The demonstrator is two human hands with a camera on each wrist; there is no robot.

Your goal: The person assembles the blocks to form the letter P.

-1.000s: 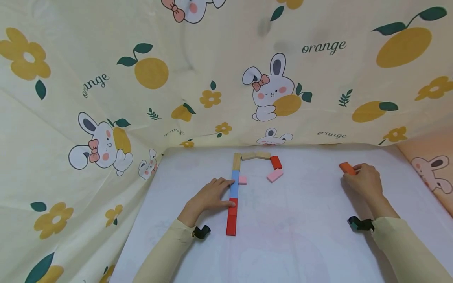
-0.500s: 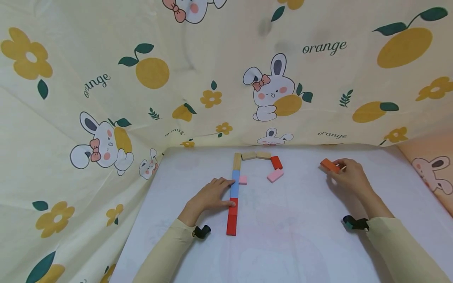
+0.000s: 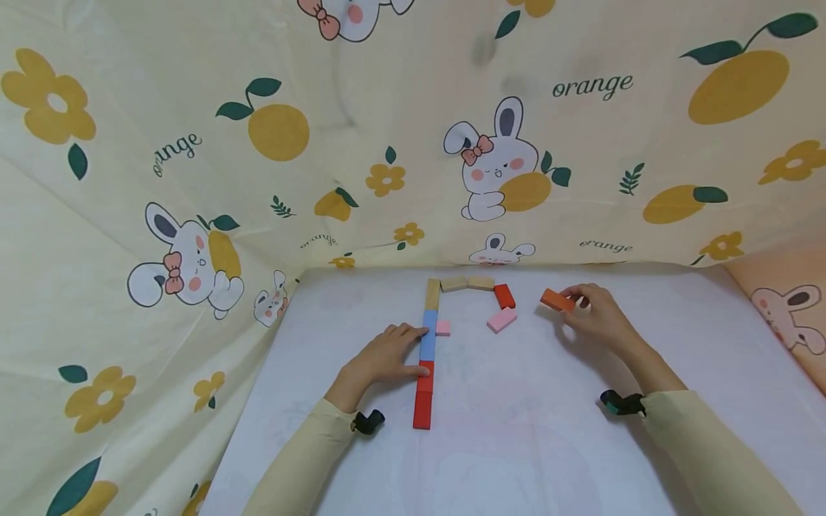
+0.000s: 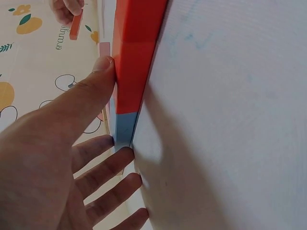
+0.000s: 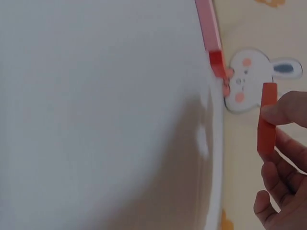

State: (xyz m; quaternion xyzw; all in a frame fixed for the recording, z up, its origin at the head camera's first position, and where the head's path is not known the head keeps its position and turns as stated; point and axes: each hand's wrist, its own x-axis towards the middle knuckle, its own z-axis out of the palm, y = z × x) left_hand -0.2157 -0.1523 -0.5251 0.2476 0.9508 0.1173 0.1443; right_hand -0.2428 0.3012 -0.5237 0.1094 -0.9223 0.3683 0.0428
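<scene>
My right hand [image 3: 596, 312] pinches an orange block [image 3: 557, 300] between thumb and fingers, held a little above the table, right of the laid blocks. In the right wrist view the block [image 5: 267, 120] stands upright in the pinch. My left hand [image 3: 381, 356] rests its extended fingertips and thumb against the left side of a straight row: a blue section [image 3: 428, 337] and red blocks [image 3: 423, 408], with a wooden block [image 3: 432, 294] at the far end. Two more wooden blocks [image 3: 480, 284], a red block [image 3: 505, 297] and a pink block [image 3: 502, 320] curve off to the right.
A small pink block [image 3: 442, 328] sits against the right side of the blue section. Patterned cloth [image 3: 361, 143] hangs behind and to the left of the white table [image 3: 516, 430]. An orange-toned cloth [image 3: 784, 308] lines the right side.
My right hand has moved left across the table, carrying the orange block toward the red and pink blocks. The left hand and the laid blocks have stayed where they were.
</scene>
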